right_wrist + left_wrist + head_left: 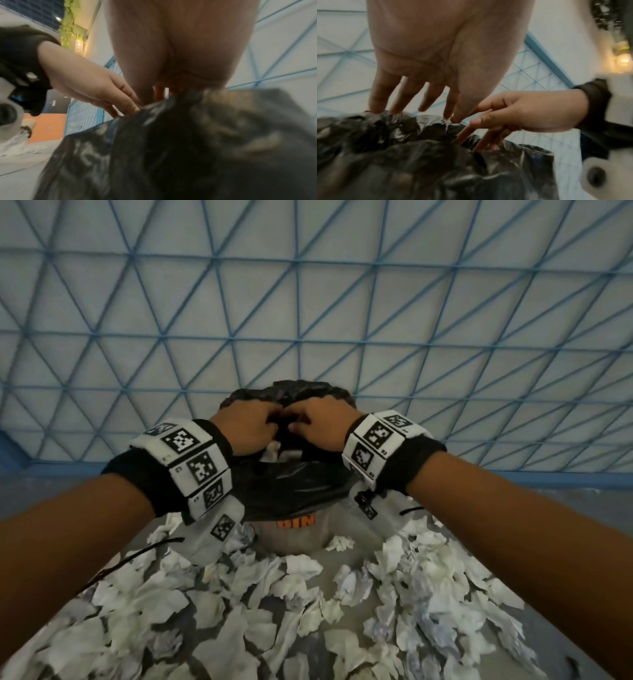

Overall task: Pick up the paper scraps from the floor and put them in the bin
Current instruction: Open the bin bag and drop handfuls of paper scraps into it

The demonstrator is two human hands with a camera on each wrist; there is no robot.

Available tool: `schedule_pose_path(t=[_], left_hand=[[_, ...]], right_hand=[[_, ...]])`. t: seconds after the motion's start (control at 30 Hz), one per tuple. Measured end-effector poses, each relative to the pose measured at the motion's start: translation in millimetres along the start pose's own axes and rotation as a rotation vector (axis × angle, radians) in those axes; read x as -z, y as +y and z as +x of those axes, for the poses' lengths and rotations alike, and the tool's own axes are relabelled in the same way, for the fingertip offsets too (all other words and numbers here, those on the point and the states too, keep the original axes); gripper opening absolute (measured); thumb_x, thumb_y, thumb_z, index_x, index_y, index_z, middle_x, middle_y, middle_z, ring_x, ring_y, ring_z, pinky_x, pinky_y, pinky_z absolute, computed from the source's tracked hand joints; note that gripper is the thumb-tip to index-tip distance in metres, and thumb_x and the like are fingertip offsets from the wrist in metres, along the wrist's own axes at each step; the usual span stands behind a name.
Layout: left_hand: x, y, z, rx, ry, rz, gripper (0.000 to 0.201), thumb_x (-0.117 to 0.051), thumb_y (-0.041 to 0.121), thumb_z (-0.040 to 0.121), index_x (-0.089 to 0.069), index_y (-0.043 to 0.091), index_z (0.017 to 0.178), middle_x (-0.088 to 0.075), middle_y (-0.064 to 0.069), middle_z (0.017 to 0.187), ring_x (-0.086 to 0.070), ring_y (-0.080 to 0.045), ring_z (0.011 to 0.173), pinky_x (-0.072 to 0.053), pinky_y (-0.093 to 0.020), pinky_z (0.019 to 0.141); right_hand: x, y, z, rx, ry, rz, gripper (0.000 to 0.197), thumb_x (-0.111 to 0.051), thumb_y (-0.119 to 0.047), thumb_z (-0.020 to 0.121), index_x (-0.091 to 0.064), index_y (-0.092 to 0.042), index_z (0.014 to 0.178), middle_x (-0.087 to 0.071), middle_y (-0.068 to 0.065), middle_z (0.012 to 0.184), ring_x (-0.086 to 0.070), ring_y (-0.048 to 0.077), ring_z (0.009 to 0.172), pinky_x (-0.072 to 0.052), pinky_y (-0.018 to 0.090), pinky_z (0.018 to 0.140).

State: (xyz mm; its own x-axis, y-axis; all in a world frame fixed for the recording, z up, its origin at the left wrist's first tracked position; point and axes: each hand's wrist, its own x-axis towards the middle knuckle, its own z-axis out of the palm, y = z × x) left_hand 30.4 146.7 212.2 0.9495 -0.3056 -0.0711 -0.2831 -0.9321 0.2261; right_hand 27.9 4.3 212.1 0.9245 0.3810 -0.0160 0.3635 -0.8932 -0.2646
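Both hands hover together over the mouth of the grey bin (294,537), which is lined with a black plastic bag (294,487). My left hand (246,426) has straight, spread fingers whose tips touch the crumpled bag rim (419,155). My right hand (318,422) points its fingers (471,134) down into the bag opening, thumb straight. No paper shows in either hand. One white scrap (272,448) lies inside the bin. Many crumpled white paper scraps (239,611) cover the floor in front of the bin.
A wall with a blue triangular grid (308,302) rises right behind the bin. Thin black cables (137,556) trail from the wrist bands over the scraps. An orange panel (49,127) stands off to the left.
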Motion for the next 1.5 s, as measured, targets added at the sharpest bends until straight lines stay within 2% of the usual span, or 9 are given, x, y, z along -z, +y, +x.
schedule_pose_path(t=[0.2,0.27,0.33,0.5,0.8,0.93,1.07,1.27,1.5], left_hand=[[-23,71,-31,-0.388,0.441,-0.339,0.042,-0.047,0.002,0.082,-0.054,0.015,0.121,-0.049,-0.004,0.133,-0.041,-0.017,0.124,-0.028,-0.017,0.109],[-50,103,-42,-0.561,0.416,-0.366,0.036,-0.042,0.005,0.081,-0.057,0.015,0.112,-0.052,-0.002,0.125,-0.041,-0.011,0.116,-0.025,-0.006,0.1],[-84,130,-42,-0.664,0.287,-0.329,0.036,-0.037,0.009,0.081,-0.057,0.014,0.11,-0.054,-0.002,0.121,-0.043,-0.012,0.113,-0.035,-0.016,0.095],[-173,157,11,-0.424,-0.14,-0.292,0.042,-0.043,0.005,0.088,-0.048,0.016,0.129,-0.043,-0.005,0.138,-0.039,-0.024,0.129,-0.035,-0.038,0.108],[-263,163,50,-0.192,-0.56,-0.073,0.067,-0.05,0.034,0.09,-0.012,0.039,0.145,0.002,-0.004,0.159,-0.012,-0.043,0.142,-0.023,-0.051,0.116],[-274,172,53,-0.208,-0.616,-0.062,0.083,-0.059,0.036,0.085,-0.001,0.043,0.144,0.011,0.0,0.159,-0.01,-0.044,0.141,-0.027,-0.05,0.112],[-285,172,58,-0.285,-0.634,0.025,0.082,-0.056,0.033,0.088,0.001,0.038,0.146,0.011,0.0,0.159,-0.013,-0.042,0.141,-0.025,-0.048,0.112],[-287,166,58,-0.32,-0.513,0.133,0.033,-0.052,0.019,0.089,-0.056,0.012,0.122,-0.036,-0.009,0.142,-0.034,-0.041,0.128,-0.036,-0.044,0.106],[-275,125,54,-0.181,-0.342,-0.037,0.013,-0.053,0.01,0.085,-0.064,0.017,0.084,-0.06,-0.012,0.117,-0.057,-0.03,0.11,-0.041,-0.031,0.098]], right_hand=[[21,59,-25,-0.194,0.417,0.176,0.026,-0.046,-0.012,0.084,-0.067,-0.014,0.1,-0.069,0.017,0.109,-0.061,0.035,0.104,-0.049,0.04,0.088],[19,94,-34,-0.282,0.472,0.188,0.025,-0.045,-0.009,0.083,-0.067,-0.01,0.095,-0.068,0.02,0.108,-0.06,0.036,0.103,-0.049,0.04,0.086],[6,132,-41,-0.371,0.436,0.179,0.025,-0.045,-0.005,0.082,-0.067,-0.006,0.094,-0.066,0.023,0.108,-0.059,0.038,0.104,-0.049,0.041,0.088],[-64,221,-63,-0.547,0.075,0.061,0.035,-0.043,0.003,0.085,-0.06,-0.006,0.114,-0.051,0.022,0.127,-0.045,0.038,0.121,-0.04,0.039,0.099],[-189,306,-59,-0.579,-0.382,-0.093,0.071,-0.052,-0.031,0.086,-0.01,-0.047,0.141,-0.001,0.0,0.159,-0.013,0.042,0.142,-0.019,0.058,0.115],[-213,314,-55,-0.513,-0.387,-0.131,0.079,-0.07,-0.034,0.066,-0.023,-0.046,0.128,-0.024,0.002,0.149,-0.029,0.033,0.138,-0.03,0.057,0.109],[-208,308,-59,-0.537,-0.345,-0.041,0.065,-0.07,-0.018,0.073,-0.044,-0.022,0.133,-0.037,0.01,0.142,-0.038,0.036,0.131,-0.035,0.048,0.11],[-185,291,-70,-0.585,-0.242,0.054,0.03,-0.055,-0.016,0.091,-0.06,0.003,0.114,-0.06,0.022,0.124,-0.056,0.034,0.117,-0.044,0.036,0.098],[-189,238,-101,-0.463,-0.369,0.177,0.052,-0.07,-0.031,0.079,-0.057,-0.004,0.122,-0.056,0.022,0.127,-0.053,0.035,0.119,-0.043,0.036,0.098]])
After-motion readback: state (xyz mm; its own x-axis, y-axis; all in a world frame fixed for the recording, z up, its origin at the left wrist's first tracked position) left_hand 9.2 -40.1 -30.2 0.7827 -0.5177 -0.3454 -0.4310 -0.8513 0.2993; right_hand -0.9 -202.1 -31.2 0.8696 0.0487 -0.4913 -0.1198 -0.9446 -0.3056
